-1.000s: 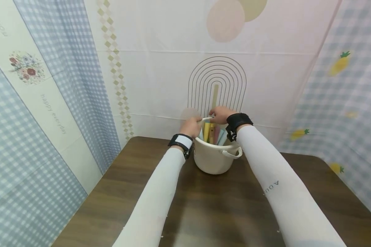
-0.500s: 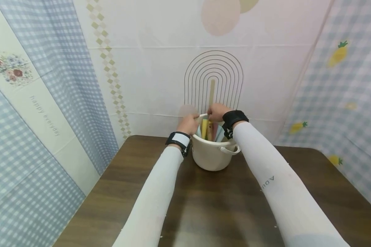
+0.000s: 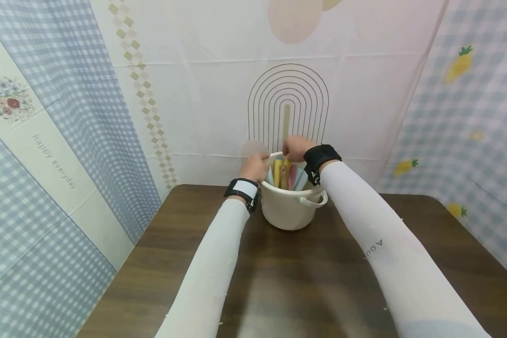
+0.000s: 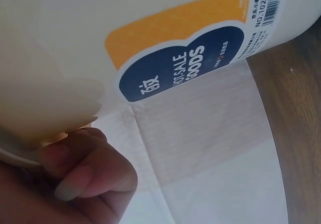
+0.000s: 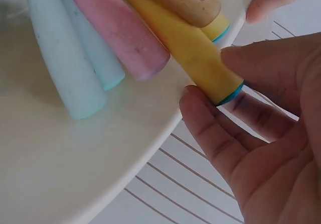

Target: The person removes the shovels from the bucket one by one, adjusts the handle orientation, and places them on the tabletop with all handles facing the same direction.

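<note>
A cream plastic bucket [image 3: 287, 213] stands on the table, holding several upright tool handles. My left hand [image 3: 255, 168] grips the bucket's left rim; its curled fingers [image 4: 108, 166] show up close below the wall's printed label [image 4: 185, 58]. At the far rim, my right hand [image 3: 297, 148] pinches the blue-tipped end of a yellow handle [image 5: 200, 58] between thumb and fingers. Beside that handle are a wooden handle [image 5: 185, 0] with a hole, a pink handle [image 5: 125, 38] and pale blue handles [image 5: 65, 58]. The handles' lower ends are hidden inside the bucket.
The brown wooden table [image 3: 219, 263] runs back to a patterned white cloth [image 3: 211, 108] close behind the bucket. Checked cloths hang on both sides. A white side handle [image 3: 314, 202] sticks out at the bucket's right front.
The head view has shifted slightly, so the bucket appears a little higher and farther left. My right hand's fingers have curled down over the handle ends; my left hand stays at the rim.
</note>
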`<state>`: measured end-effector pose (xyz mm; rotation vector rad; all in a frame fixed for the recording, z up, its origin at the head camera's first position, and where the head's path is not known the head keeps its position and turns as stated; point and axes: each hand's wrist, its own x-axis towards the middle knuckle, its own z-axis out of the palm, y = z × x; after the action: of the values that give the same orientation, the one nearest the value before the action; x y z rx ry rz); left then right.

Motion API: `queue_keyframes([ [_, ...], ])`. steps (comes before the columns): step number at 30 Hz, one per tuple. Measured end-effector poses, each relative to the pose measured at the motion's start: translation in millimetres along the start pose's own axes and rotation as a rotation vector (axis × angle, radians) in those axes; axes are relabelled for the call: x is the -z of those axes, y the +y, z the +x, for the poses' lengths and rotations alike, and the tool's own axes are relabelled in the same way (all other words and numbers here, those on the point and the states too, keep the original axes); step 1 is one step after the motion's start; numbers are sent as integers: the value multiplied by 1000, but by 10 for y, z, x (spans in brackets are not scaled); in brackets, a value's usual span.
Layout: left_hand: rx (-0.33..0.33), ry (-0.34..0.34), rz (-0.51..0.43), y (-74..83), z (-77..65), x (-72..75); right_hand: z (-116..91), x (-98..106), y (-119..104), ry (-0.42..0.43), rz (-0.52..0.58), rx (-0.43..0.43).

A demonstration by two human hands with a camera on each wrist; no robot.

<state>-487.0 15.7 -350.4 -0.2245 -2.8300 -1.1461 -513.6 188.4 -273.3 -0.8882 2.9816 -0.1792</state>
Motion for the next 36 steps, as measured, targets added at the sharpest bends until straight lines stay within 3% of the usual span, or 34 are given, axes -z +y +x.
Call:
queue_keyframes([
  [9, 2, 14, -22, -25, -60, 50, -55, 61, -62, -16, 55, -30],
  [21, 22, -8, -31, -79, -44, 56, -179, 204, -155, 123, -4, 37],
  [28, 44, -20, -28, -105, -46, 88, -271, 364, -163, 151, 15, 24],
  [36, 32, -1, -8, -88, -64, 134, -500, 664, -238, 206, -46, 13],
])
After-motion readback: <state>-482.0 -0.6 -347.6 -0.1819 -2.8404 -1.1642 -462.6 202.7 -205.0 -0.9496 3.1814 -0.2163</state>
